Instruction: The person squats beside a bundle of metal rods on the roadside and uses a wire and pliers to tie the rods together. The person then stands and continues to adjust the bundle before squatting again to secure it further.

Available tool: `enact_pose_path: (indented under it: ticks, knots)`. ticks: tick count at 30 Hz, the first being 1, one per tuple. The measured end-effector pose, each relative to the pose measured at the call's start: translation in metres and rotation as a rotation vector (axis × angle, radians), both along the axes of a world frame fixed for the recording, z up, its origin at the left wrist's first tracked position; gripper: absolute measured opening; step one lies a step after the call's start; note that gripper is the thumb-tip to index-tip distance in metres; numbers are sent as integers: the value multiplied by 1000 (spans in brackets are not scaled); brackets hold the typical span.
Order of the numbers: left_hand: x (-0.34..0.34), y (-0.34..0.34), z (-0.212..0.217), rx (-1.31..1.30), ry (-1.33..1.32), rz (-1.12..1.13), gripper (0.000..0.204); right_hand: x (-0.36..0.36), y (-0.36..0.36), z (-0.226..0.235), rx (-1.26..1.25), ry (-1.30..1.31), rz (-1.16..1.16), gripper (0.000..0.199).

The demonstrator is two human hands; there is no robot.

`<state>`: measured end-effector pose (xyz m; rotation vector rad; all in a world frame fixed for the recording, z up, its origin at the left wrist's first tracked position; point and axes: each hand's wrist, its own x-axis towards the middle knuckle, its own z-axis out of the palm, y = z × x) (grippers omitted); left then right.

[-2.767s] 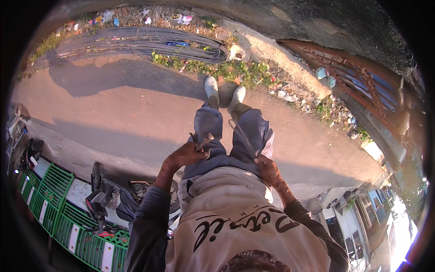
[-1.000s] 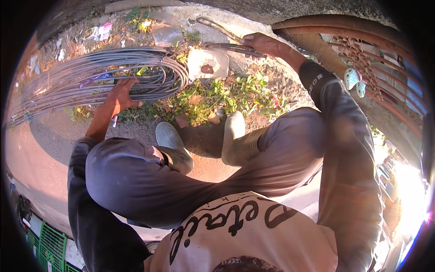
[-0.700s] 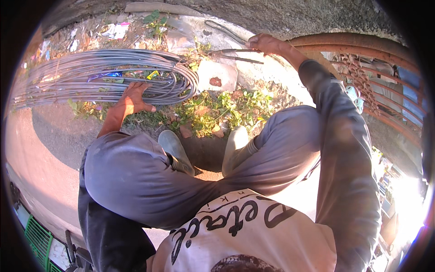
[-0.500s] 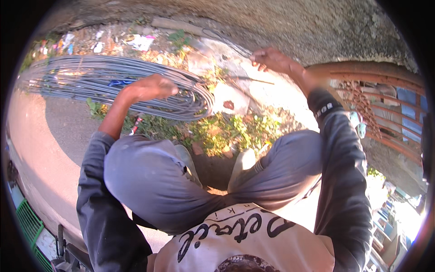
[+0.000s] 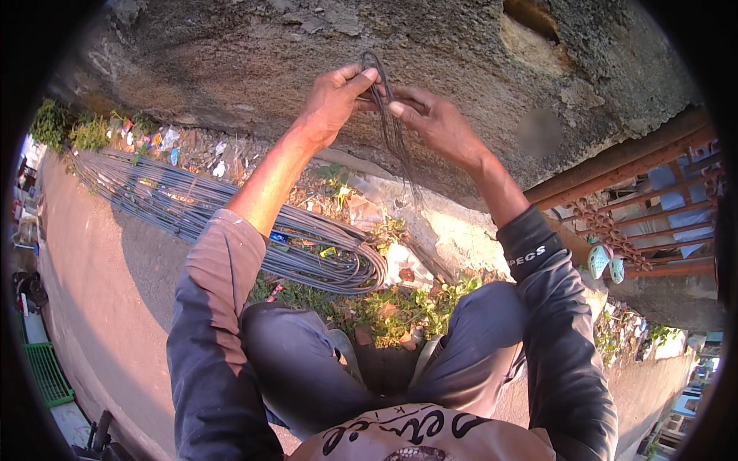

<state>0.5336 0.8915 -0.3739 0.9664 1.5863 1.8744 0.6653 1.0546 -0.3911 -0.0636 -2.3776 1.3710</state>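
Rising across the upper part of our view, the rough wall is grey-brown and pitted. Below it we see the road, partly sunlit, partly shaded. At the right we make out the gate with its rusty bars. Along the verge at the wall's foot lies the coil, grey strands in a long flattened oval, its rounded end near green plants. Two bent knees face that verge. By the bars we notice a chain, and near it pale blue clogs.

Both hands are raised before the wall, and between them we find the wires, looped at the top, thin loose ends trailing down. The left hand pinches them near the loop, thumb against fingers; the right hand grasps them just below, thumb in front and fingers behind. How firmly, we cannot tell.
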Motion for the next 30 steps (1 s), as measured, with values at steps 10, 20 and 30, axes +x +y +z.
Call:
enact_pose_path:
  ticks: [10,20,30]
  knots:
    - [24,26,-13,17,38,46,29,-8,6,5,6,33,-113,28]
    - [25,16,-23,32,-102,58,25,2,5,10,-73,-185,-151,28]
    - [25,1,-19,-240,-95,-27,22,18,45,31,347,-262,11,34]
